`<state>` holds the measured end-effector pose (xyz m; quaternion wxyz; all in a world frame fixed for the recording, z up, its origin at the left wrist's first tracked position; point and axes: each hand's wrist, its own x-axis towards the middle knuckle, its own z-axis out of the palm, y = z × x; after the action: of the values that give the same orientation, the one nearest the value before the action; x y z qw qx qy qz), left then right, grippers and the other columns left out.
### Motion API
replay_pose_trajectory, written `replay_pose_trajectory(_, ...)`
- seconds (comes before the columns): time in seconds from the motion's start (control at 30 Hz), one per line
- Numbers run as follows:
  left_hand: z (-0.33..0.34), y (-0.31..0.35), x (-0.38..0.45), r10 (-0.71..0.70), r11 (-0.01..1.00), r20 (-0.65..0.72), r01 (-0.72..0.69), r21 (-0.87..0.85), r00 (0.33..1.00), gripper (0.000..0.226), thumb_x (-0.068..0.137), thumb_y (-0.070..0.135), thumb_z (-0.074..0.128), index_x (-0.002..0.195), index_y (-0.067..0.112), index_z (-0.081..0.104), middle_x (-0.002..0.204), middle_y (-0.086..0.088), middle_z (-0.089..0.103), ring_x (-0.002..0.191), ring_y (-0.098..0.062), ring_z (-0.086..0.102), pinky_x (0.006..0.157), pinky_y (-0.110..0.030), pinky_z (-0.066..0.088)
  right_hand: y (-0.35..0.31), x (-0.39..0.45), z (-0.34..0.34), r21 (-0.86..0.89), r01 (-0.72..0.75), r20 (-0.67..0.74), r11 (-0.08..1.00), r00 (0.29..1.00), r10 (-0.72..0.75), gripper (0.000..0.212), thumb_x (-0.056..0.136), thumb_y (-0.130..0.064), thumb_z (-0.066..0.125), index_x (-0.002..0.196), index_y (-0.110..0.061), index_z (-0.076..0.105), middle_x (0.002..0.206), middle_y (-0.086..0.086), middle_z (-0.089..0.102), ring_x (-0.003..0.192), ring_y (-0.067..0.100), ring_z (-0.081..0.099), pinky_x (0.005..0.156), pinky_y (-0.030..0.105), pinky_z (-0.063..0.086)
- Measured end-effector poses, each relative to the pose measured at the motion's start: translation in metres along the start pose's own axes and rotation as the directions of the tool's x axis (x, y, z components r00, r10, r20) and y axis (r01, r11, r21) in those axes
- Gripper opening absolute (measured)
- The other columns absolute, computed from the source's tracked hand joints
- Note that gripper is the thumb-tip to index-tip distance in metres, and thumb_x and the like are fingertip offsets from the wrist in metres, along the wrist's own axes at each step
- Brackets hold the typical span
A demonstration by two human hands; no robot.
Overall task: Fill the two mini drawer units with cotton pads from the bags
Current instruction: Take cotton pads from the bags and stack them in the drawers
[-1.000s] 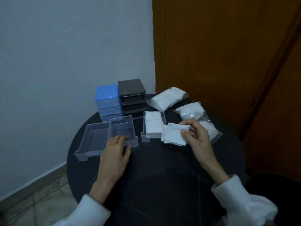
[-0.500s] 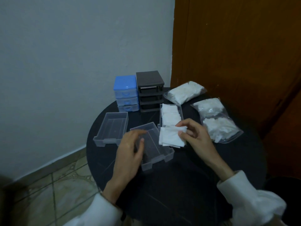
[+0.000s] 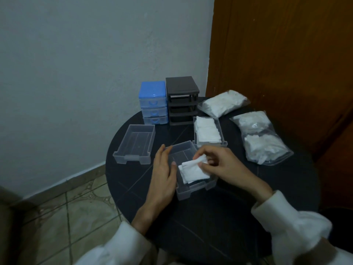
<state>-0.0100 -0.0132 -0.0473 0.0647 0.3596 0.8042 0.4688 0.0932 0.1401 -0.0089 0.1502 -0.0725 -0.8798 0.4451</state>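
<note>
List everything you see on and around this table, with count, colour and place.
table: one, black, round, by the wall
blue drawer unit: one, far edge, drawers in
black drawer unit: one, right of the blue, slots open
empty drawer: one, clear, left
filled drawer: one, clear, pads inside
near drawer: one, clear, centre
cotton pads: white stack, entering near drawer
bags: clear, white pads, right
left hand: steadies near drawer
right hand: pinches pads

Dim interior: round black table [image 3: 286,188] before a pale grey plastered wall [image 3: 86,73], brown wooden door [image 3: 286,54] at right, beige patterned floor tiles [image 3: 76,217] below.
</note>
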Motion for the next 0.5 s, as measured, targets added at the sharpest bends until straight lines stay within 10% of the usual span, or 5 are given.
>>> replay_pose_trajectory(0.27,0.007,-0.001,0.004,0.054,0.999,-0.071,-0.053,0.009,0.996,0.042,0.099,0.012,0.039,0.140,0.017,0.034,0.143,0.004,0.031,0.129,-0.002,0.031,0.106,-0.017,0.025,-0.011,-0.002,-0.003,-0.385,0.065,0.181,0.921,0.983,0.006,0.015,0.087,-0.017,0.059,0.098,-0.027,0.060,0.091,-0.018,0.056,0.082,-0.004,0.050,0.069,0.016,0.041)
replay_pose_trajectory(0.5,0.012,0.000,0.000,0.084,0.995,-0.143,-0.075,0.066,0.986,0.040,0.097,0.014,0.039,0.137,0.013,0.035,0.133,0.005,0.033,0.116,-0.002,0.039,0.090,-0.001,0.028,-0.018,-0.005,0.004,-0.542,0.136,0.172,0.829,0.984,-0.049,0.033,0.090,-0.011,0.052,0.120,-0.022,0.056,0.126,-0.010,0.048,0.117,0.006,0.044,0.091,0.031,0.043)
